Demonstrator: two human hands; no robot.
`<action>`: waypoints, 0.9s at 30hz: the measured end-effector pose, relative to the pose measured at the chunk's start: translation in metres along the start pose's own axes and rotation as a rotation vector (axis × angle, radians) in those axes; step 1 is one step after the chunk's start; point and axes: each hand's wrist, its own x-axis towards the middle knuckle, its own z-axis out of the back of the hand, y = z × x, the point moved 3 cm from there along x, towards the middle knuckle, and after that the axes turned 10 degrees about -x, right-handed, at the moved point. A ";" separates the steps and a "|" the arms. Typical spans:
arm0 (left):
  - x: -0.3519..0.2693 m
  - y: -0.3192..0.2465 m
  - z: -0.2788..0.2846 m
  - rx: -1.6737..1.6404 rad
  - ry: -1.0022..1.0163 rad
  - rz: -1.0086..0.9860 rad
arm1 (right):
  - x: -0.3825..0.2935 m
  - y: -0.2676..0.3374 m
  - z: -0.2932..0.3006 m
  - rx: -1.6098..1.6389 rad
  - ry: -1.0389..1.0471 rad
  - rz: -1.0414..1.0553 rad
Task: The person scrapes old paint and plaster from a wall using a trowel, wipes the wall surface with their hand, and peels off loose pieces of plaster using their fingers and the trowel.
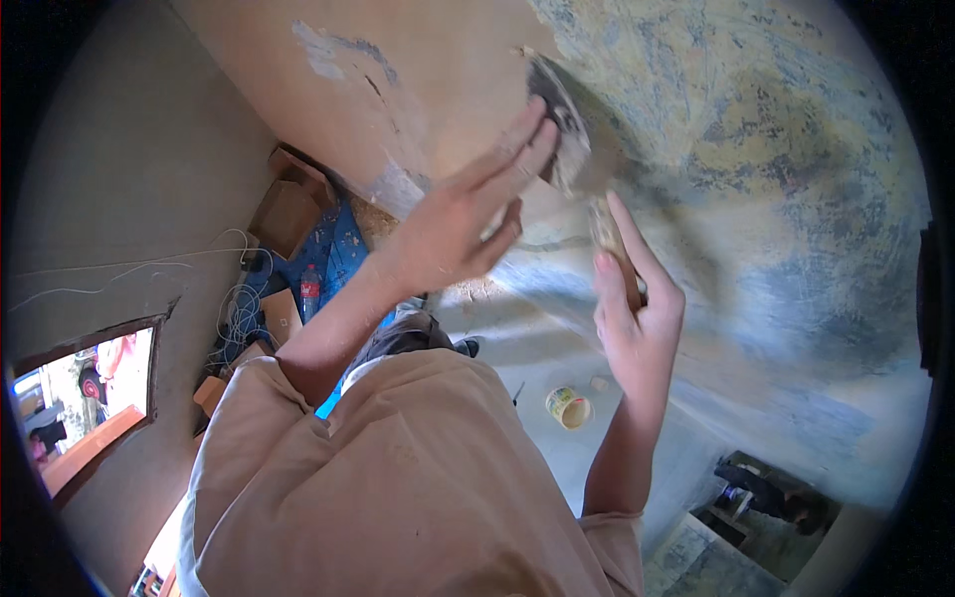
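Observation:
My right hand [642,328] grips the wooden handle [615,242] of a scraper, its forefinger stretched along it. In line with the handle is a wide, putty-smeared blade [571,145], tilted close to the wall. The join between handle and blade is blurred. My left hand [470,209] rests its extended fingertips on the blade, with the thumb free below. The wall [462,82] is beige plaster around the blade, with a crack and pale patches to the left. Rightward, its surface turns to mottled yellow and blue-grey [753,149].
Below stands a plastic tub [571,409] on the floor. Cardboard boxes [291,216], a red-labelled bottle [310,287], blue sheeting [339,246] and tangled white cable [239,313] occupy the left corner. A window opening [93,407] is at left; another person [768,496] is visible through an opening lower right.

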 end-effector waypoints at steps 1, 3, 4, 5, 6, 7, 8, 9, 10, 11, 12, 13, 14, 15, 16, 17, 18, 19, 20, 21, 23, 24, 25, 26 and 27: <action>0.000 0.004 0.007 0.024 -0.015 -0.006 | 0.004 0.003 -0.002 -0.024 0.048 -0.033; 0.000 0.005 0.012 0.049 -0.029 -0.015 | 0.001 0.002 -0.007 -0.050 0.050 0.009; 0.000 0.002 0.012 0.039 0.004 -0.010 | -0.005 0.003 -0.006 -0.054 0.004 0.077; 0.000 -0.001 0.010 0.028 0.037 -0.005 | -0.012 0.003 -0.005 -0.059 -0.042 0.144; 0.001 -0.003 0.006 0.035 0.030 -0.005 | -0.019 0.000 0.000 -0.039 -0.063 0.092; 0.002 -0.006 0.000 -0.009 0.020 -0.030 | -0.016 0.000 0.001 -0.039 -0.058 0.101; 0.003 -0.007 -0.002 -0.054 0.009 -0.055 | -0.012 0.002 0.002 -0.033 -0.060 0.100; 0.003 -0.006 -0.001 -0.057 0.005 -0.054 | -0.012 0.002 0.006 -0.031 -0.067 0.090; 0.004 -0.004 0.004 -0.040 -0.006 -0.038 | -0.010 0.009 0.008 -0.038 -0.017 -0.039; 0.005 -0.004 0.005 -0.024 -0.017 -0.021 | -0.012 0.007 0.007 -0.043 -0.016 -0.041; 0.006 -0.007 0.006 -0.025 -0.015 -0.023 | -0.014 0.007 0.004 -0.045 -0.062 0.031; 0.008 -0.013 0.005 -0.011 0.001 -0.044 | -0.016 0.008 0.003 -0.047 -0.107 0.103; 0.008 -0.017 0.005 0.003 0.017 -0.065 | -0.020 0.009 0.004 -0.047 -0.110 0.101; 0.010 -0.019 0.003 0.000 0.017 -0.068 | -0.025 0.010 0.008 0.001 -0.107 0.044; 0.011 -0.020 0.002 0.017 -0.001 -0.063 | -0.027 0.009 0.012 0.050 -0.104 -0.012; 0.012 -0.021 0.001 0.035 -0.019 -0.058 | -0.019 0.010 0.012 0.048 -0.107 -0.014; 0.013 -0.020 0.003 0.028 -0.010 -0.063 | -0.008 0.012 0.008 0.058 -0.070 0.013; 0.012 -0.017 0.007 0.052 -0.025 -0.057 | -0.003 0.013 0.005 0.068 -0.033 0.041; 0.012 -0.015 0.009 0.076 -0.040 -0.051 | -0.007 0.010 0.004 0.028 -0.049 0.067; 0.012 -0.017 0.009 0.076 -0.039 -0.049 | -0.010 0.006 0.004 0.030 -0.049 0.065; 0.012 -0.021 0.007 0.058 -0.003 -0.073 | -0.016 0.003 0.005 0.084 -0.094 0.109; 0.016 -0.016 0.010 0.060 -0.007 -0.077 | -0.008 0.008 0.004 0.060 -0.091 0.102; 0.015 -0.012 0.017 0.076 -0.043 -0.047 | -0.004 0.014 0.003 0.058 -0.088 0.097; 0.013 -0.011 0.021 0.092 -0.079 -0.018 | 0.002 0.019 -0.001 0.008 -0.017 0.053; 0.014 -0.011 0.023 0.096 -0.083 -0.016 | 0.007 0.022 -0.005 -0.040 0.054 0.019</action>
